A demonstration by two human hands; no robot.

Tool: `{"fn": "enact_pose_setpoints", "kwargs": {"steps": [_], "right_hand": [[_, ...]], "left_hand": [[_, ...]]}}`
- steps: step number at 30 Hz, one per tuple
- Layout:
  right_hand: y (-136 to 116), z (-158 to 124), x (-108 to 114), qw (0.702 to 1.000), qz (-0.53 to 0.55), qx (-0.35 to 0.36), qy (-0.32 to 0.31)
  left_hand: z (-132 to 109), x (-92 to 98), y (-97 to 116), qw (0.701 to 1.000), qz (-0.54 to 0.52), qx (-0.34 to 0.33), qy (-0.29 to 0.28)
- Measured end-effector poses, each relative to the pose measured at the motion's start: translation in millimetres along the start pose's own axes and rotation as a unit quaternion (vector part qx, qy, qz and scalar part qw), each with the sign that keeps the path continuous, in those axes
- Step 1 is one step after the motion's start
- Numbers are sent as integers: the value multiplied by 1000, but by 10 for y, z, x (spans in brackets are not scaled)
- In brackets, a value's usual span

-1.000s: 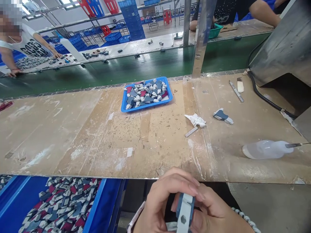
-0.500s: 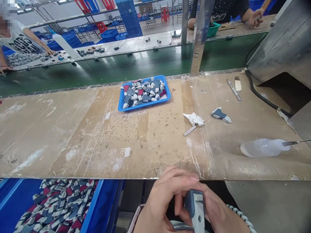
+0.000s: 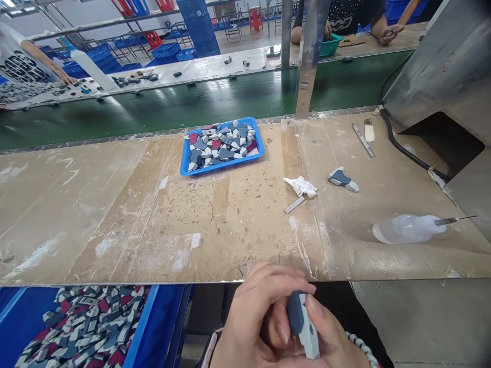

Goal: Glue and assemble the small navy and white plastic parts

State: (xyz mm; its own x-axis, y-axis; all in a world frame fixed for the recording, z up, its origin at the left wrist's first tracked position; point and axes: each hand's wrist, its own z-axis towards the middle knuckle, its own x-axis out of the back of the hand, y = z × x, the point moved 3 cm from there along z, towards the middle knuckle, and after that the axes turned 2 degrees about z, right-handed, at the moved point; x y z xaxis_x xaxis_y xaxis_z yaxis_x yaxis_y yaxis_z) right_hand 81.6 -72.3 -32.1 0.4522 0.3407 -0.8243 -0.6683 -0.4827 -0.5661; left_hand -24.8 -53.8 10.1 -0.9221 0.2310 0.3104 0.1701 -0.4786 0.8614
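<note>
Just below the bench's front edge, my left hand (image 3: pixel 255 312) and my right hand (image 3: pixel 333 335) together hold a small two-tone plastic part (image 3: pixel 305 324). One side of it is dark blue-grey, the other light grey with small holes. Fingers of my left hand curl over and behind the part, while my right thumb presses its light side. The remaining right fingers are mostly hidden. A similar part (image 3: pixel 343 179) lies on the bench, near a crumpled white tissue (image 3: pixel 301 186) and a short flat metal strip (image 3: pixel 294 205).
A blue tray (image 3: pixel 222 168) of blue-grey and maroon parts sits at the bench's back. A needle-tipped bottle (image 3: pixel 406 228), a knife (image 3: pixel 363 140) and a brush (image 3: pixel 369 131) lie right. At lower left is a full blue bin (image 3: pixel 141 327). Beyond the green conveyor (image 3: pixel 245 99), co-workers handle parts.
The part has turned between my hands, its light side now facing more to the right. My right thumb has shifted onto it. The whole view has slid slightly.
</note>
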Motion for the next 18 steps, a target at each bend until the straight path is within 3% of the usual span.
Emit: {"fn": "enact_pose_setpoints", "kwargs": {"steps": [5,9,12,15,18], "right_hand": [[69,-7,69,999,26,-18,36],[155,-20,79,999,49,-17,-14],[125,-12,54,999,2,-41,-28],[51,-5,39,996,-61,-64,-7],[57,-8,44,996,-54,-65,-1]], "left_hand": [[-22,-7,-58,996,-61,57,19],[-78,0,-87,985,-86,145,36],[-115,9,-113,972,-109,205,30],[-122,18,-126,970,-104,217,35],[-114,25,-141,973,-102,206,36]]}}
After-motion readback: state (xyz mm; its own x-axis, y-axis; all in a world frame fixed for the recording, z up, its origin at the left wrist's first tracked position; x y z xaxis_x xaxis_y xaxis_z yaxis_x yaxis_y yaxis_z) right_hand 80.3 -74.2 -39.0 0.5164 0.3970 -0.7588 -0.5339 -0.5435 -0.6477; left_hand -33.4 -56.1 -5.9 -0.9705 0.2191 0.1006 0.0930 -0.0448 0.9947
